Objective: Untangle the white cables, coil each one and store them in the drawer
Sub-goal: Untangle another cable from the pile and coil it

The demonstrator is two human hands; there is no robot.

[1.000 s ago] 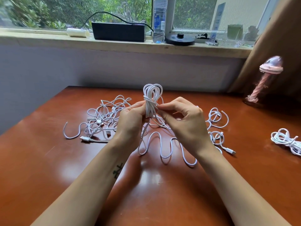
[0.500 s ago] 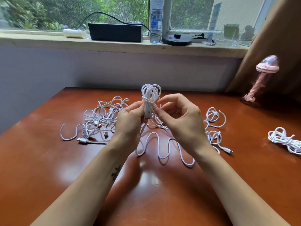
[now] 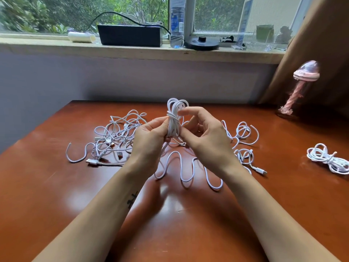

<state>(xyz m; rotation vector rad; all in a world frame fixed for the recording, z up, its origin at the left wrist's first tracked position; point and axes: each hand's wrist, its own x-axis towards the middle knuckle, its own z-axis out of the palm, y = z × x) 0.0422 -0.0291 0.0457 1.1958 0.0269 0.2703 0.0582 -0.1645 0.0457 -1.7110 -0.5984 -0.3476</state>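
A half-coiled white cable stands upright above the table's middle, its loops wrapped round by a turn near the top. My left hand grips the bundle from the left. My right hand pinches the same cable's lower part with thumb and finger, while its forefinger touches the loops higher up. The cable's free tail snakes over the table below my hands. A tangle of white cables lies to the left, and a smaller loose one to the right. No drawer is in view.
A finished white coil lies near the brown table's right edge. A pink mushroom-shaped lamp stands at the far right by a curtain. The windowsill behind carries a black box, a water bottle and small items.
My right hand has opened its upper fingers and shifted its pinch lower on the bundle, winding the cable around it. My left hand keeps its grip. The view has drifted slightly.
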